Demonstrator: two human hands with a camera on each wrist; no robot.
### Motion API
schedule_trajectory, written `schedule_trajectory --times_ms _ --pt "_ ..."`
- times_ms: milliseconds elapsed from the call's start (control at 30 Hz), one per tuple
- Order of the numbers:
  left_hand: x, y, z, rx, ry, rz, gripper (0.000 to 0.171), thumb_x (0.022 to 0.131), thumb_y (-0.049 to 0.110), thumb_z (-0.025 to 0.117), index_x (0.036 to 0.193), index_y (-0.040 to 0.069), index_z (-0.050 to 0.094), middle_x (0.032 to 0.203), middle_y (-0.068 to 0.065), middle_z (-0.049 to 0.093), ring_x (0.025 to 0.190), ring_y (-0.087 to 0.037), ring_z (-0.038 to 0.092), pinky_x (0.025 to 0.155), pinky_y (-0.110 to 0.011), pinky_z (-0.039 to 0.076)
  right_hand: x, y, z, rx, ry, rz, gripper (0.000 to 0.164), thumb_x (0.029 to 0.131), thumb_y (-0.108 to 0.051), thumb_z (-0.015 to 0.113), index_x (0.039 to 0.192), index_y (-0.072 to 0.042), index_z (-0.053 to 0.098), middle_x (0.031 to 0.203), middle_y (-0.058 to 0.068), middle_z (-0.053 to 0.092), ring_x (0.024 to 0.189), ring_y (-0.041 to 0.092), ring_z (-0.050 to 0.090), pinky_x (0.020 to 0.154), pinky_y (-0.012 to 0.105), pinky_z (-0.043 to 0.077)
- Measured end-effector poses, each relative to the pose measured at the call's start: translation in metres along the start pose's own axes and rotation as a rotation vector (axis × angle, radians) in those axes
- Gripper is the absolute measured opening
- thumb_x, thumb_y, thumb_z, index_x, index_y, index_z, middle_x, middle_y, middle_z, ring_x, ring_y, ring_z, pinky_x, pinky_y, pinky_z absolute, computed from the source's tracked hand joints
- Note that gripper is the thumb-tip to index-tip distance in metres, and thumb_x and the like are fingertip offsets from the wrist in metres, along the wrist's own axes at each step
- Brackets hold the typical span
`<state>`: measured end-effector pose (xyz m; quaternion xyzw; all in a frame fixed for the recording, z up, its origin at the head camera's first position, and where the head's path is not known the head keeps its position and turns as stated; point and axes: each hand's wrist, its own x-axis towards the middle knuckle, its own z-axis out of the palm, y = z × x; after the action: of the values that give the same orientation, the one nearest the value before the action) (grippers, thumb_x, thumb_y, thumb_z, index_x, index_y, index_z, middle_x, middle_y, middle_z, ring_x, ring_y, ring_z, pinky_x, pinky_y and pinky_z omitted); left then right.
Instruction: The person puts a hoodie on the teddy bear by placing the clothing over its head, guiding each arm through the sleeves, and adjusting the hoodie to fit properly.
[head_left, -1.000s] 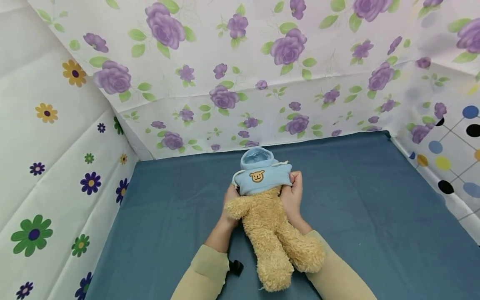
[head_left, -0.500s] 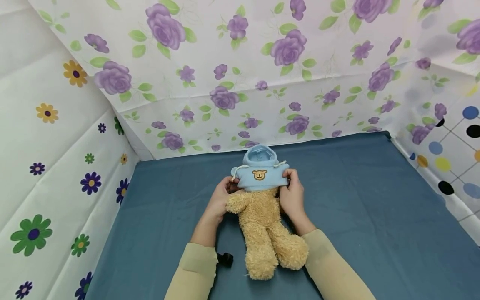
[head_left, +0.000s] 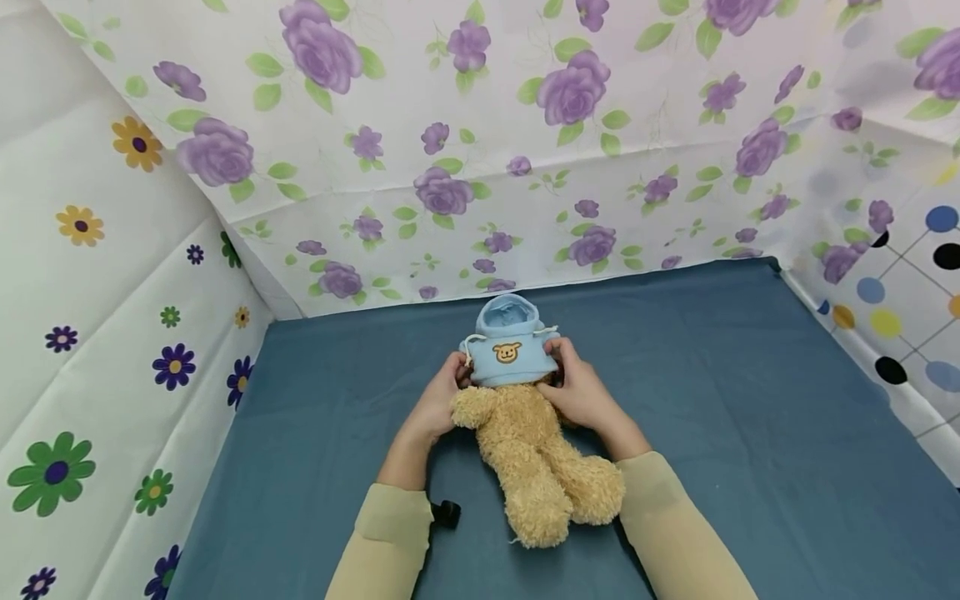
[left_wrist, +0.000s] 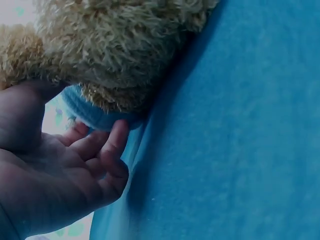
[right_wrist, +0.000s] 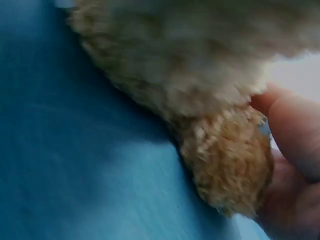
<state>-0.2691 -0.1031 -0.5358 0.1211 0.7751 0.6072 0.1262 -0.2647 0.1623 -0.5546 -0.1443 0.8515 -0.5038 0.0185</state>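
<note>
A tan plush teddy bear point(head_left: 517, 433) lies on its back, legs toward the person. A small light-blue hoodie point(head_left: 517, 364) with a bear-face patch covers its upper end, so the bear's head is hidden. At the hoodie's left edge, my left hand point(head_left: 438, 400) has curled fingers against the cloth. In the left wrist view those fingertips meet the blue hem below the fur, and the thumb lies along the bear. My right hand point(head_left: 581, 390) grips the hoodie's right side, thumb by the hem. In the right wrist view, thumb and fingers surround a furry arm point(right_wrist: 230, 160).
Dark blue cloth point(head_left: 337, 417) covers the table. A white curtain with purple roses point(head_left: 442, 192) rises at the back edge. Flowered cloth point(head_left: 75, 333) hangs on the left, and a dotted sheet point(head_left: 907, 325) on the right. A black strap point(head_left: 447, 514) is on the left wrist.
My right hand has moved left with the hoodie's right side, which is drawn inward. My left hand has come out from beside the bear's arm to the hoodie's edge. The bear's legs have shifted.
</note>
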Motion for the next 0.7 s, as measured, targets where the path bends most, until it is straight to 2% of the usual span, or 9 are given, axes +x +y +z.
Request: schedule_trajectory --times_ms 67,167,233,333,400,467,567,667,700 --pt "0.001 -0.001 0.002 0.054 0.008 0.024 0.035 0.095 -0.003 0.068 0.115 0.001 0.04 0.092 -0.006 0.035 0.082 -0.02 0.037 0.077 -0.033 0.032 0.0 -0.004 0.003 -0.04 0.026 0.0 0.046 0.1 -0.001 0.068 0.135 -0.009 0.038 0.124 0.019 0.061 0.077 0.025 0.052 0.07 0.039 0.043" --pt "0.0 -0.001 0.004 0.103 0.014 0.07 0.028 0.099 -0.004 0.061 0.114 0.0 0.038 0.091 -0.006 0.034 0.079 -0.021 0.035 0.076 -0.035 0.031 0.0 -0.009 0.008 -0.062 0.046 0.022 0.044 0.104 0.0 0.065 0.135 -0.01 0.036 0.122 0.019 0.061 0.081 0.024 0.055 0.072 0.04 0.044" --pt "0.0 -0.001 0.006 0.133 0.021 0.09 0.024 0.101 -0.003 0.058 0.113 0.0 0.037 0.092 -0.007 0.033 0.08 -0.022 0.034 0.076 -0.036 0.03 -0.002 -0.01 0.011 -0.066 0.056 0.044 0.041 0.107 -0.002 0.061 0.138 -0.011 0.035 0.112 0.017 0.062 0.077 0.023 0.054 0.069 0.04 0.044" --pt "-0.001 0.0 0.008 0.155 0.033 0.1 0.025 0.104 0.002 0.06 0.11 0.0 0.036 0.093 -0.007 0.032 0.081 -0.023 0.034 0.077 -0.038 0.029 -0.003 -0.012 0.015 -0.064 0.081 0.064 0.032 0.113 -0.008 0.051 0.142 -0.011 0.036 0.092 0.012 0.059 0.065 0.02 0.048 0.061 0.037 0.04" --pt "-0.001 0.0 0.009 0.161 0.039 0.096 0.028 0.103 0.006 0.065 0.111 0.001 0.038 0.094 -0.008 0.036 0.083 -0.023 0.037 0.078 -0.039 0.031 -0.003 -0.011 0.017 -0.064 0.117 0.078 0.028 0.115 -0.013 0.047 0.142 -0.011 0.04 0.08 0.009 0.054 0.057 0.02 0.041 0.057 0.036 0.036" --pt "-0.001 -0.001 0.01 0.146 0.044 0.087 0.03 0.102 0.006 0.069 0.115 0.001 0.042 0.098 -0.009 0.044 0.087 -0.023 0.043 0.08 -0.039 0.035 -0.004 -0.011 0.019 -0.07 0.155 0.088 0.026 0.115 -0.014 0.048 0.141 -0.011 0.046 0.078 0.007 0.052 0.056 0.019 0.04 0.057 0.035 0.036" --pt "-0.001 -0.002 0.009 0.133 0.061 0.067 0.031 0.101 0.005 0.069 0.121 0.001 0.045 0.105 -0.011 0.053 0.095 -0.024 0.048 0.085 -0.039 0.038 -0.005 -0.011 0.021 -0.097 0.201 0.108 0.02 0.112 -0.014 0.057 0.131 -0.011 0.056 0.08 0.005 0.055 0.059 0.019 0.044 0.059 0.036 0.038" --pt "-0.002 -0.003 0.009 0.146 0.081 0.043 0.028 0.102 0.004 0.066 0.12 0.002 0.044 0.107 -0.011 0.053 0.098 -0.026 0.048 0.086 -0.039 0.038 -0.006 -0.012 0.022 -0.144 0.22 0.136 0.006 0.109 -0.014 0.065 0.112 -0.011 0.061 0.078 0.003 0.055 0.06 0.019 0.046 0.06 0.037 0.038" --pt "-0.002 -0.003 0.009 0.159 0.088 0.038 0.026 0.102 0.003 0.064 0.12 0.002 0.044 0.107 -0.012 0.052 0.097 -0.026 0.048 0.085 -0.039 0.038 -0.006 -0.012 0.023 -0.159 0.227 0.146 0.008 0.108 -0.015 0.067 0.104 -0.011 0.061 0.075 0.004 0.053 0.06 0.019 0.045 0.061 0.037 0.038"
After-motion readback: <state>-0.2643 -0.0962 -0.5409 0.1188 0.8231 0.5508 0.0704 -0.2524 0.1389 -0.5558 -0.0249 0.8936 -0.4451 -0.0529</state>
